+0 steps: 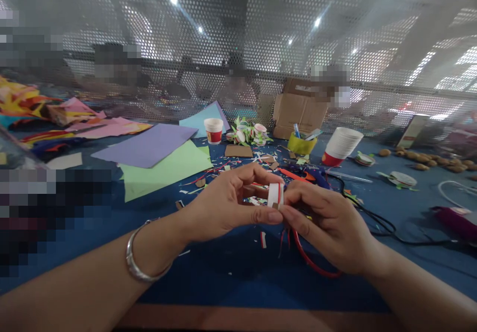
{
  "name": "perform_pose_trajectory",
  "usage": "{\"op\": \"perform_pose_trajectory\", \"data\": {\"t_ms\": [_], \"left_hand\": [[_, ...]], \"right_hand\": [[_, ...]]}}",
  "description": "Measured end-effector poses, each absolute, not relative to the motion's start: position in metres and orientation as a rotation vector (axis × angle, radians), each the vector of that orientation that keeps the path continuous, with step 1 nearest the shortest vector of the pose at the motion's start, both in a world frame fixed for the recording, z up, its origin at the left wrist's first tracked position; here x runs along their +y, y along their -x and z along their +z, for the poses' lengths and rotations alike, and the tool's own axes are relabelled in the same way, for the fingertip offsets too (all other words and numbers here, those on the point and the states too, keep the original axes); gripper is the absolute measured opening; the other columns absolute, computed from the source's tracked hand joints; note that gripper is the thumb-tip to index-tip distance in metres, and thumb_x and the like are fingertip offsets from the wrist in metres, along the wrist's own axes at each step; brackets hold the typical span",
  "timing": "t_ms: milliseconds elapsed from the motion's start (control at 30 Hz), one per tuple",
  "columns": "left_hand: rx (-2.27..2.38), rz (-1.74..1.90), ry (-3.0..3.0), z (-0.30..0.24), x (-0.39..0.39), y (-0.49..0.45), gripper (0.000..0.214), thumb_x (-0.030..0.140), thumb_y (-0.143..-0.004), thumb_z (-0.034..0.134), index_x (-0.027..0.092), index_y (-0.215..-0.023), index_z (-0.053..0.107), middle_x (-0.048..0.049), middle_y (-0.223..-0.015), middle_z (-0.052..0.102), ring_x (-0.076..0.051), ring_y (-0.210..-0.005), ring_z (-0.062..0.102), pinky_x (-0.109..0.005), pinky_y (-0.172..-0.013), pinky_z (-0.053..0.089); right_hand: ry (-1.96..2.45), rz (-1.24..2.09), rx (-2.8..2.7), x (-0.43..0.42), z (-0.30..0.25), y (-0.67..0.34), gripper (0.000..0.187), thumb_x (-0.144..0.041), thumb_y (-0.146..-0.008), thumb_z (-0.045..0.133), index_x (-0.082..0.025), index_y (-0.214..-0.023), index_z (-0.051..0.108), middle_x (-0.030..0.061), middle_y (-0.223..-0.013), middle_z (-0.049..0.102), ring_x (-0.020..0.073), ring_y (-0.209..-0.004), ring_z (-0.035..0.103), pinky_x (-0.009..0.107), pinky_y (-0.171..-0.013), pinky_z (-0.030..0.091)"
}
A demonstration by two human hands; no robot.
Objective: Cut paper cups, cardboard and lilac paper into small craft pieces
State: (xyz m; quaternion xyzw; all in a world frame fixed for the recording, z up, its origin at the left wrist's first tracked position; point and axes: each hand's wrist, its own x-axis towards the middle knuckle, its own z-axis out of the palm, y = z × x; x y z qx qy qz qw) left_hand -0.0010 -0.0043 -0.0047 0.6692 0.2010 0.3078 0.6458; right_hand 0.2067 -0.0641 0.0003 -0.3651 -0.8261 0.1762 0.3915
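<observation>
My left hand (pixel 227 200) and my right hand (pixel 330 222) meet over the blue table (pixel 231 267), both pinching a small white paper ring with a red stripe (pixel 275 194). The left thumb and forefinger close on the ring from above and below. The right fingers grip its right side. A silver bangle (pixel 139 262) sits on my left wrist. Under the right hand lies a red curved strip (pixel 311 262), and small paper scraps (pixel 263 239) lie on the cloth below the ring.
Coloured paper sheets (pixel 164 168) lie at left. Farther back stand a paper cup (pixel 213 130), finished paper rings (pixel 248 133), a stack of cups (pixel 341 145), a yellow tape roll (pixel 301 144) and a cardboard box (pixel 300 108). Orange scissors (pixel 298 175) and a black cable (pixel 376 220) are at right. Other people sit behind a mesh screen.
</observation>
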Motion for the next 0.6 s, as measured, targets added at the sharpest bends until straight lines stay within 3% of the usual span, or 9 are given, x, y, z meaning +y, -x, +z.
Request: {"op": "perform_pose_trajectory", "data": {"t_ms": [367,600], "left_hand": [[0.455,0.665,-1.462,-0.0042,-0.0029,0.0013,0.047,0.026,-0.073,0.087,0.02,-0.112,0.061,-0.0028,-0.101,0.069,-0.017,-0.095,0.066,-0.03,-0.083,0.052],[0.401,0.589,-1.411,-0.0004,-0.0028,0.0034,0.054,0.019,-0.071,0.088,0.023,-0.114,0.056,-0.0009,-0.11,0.064,-0.014,-0.101,0.063,-0.028,-0.087,0.052]], "right_hand": [[0.937,0.514,-2.111,-0.0614,-0.001,-0.2083,0.017,-0.022,-0.1,0.054,-0.019,-0.083,0.059,-0.0013,-0.075,0.056,0.0104,-0.066,0.05,0.023,-0.061,0.042],[0.886,0.479,-2.119,-0.0611,-0.0025,-0.2097,0.005,-0.02,-0.098,0.058,-0.02,-0.097,0.064,0.0,-0.086,0.064,0.0108,-0.075,0.059,0.023,-0.07,0.047]]}}
